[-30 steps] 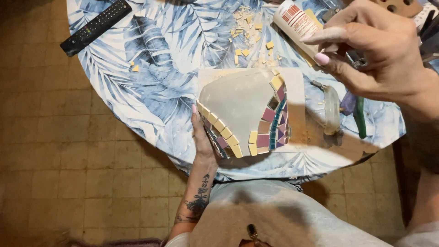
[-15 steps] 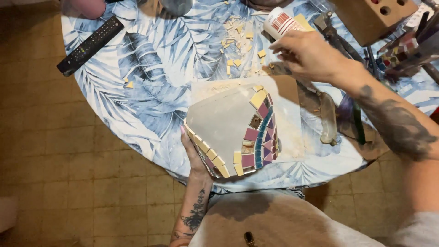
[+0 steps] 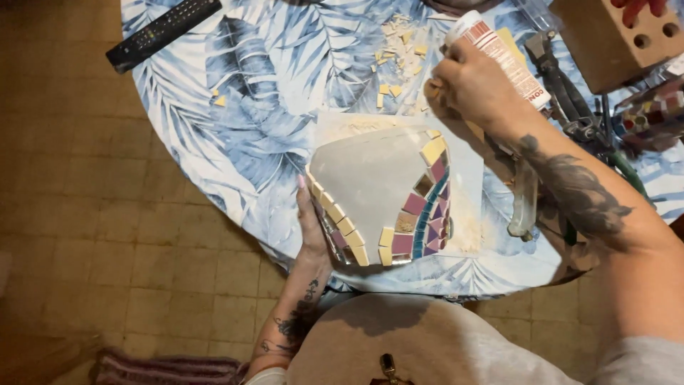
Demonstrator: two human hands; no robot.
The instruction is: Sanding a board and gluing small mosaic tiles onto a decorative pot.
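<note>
My left hand [image 3: 313,232] grips the near left edge of a pale, fan-shaped mosaic piece [image 3: 367,182]. Yellow, pink, purple and teal tiles line its near and right edges. It rests on a white sheet [image 3: 470,171] on the round table [image 3: 285,93]. My right hand [image 3: 474,85] reaches over the far side, closed around a white glue bottle [image 3: 509,60] with a red label. Its fingers are next to a heap of loose cream and yellow tile chips [image 3: 399,50].
A black remote [image 3: 164,32] lies at the table's far left. Metal nippers [image 3: 563,78] and a green-handled tool [image 3: 627,171] sit at right, with a holed brick [image 3: 605,39] held by another person's hand [image 3: 638,7]. A clear glass piece [image 3: 524,199] lies beside the sheet. Tiled floor lies left.
My right hand has carried the glue bottle away from above the mosaic to the far side, near the tile chips. My left hand keeps its hold on the mosaic's edge.
</note>
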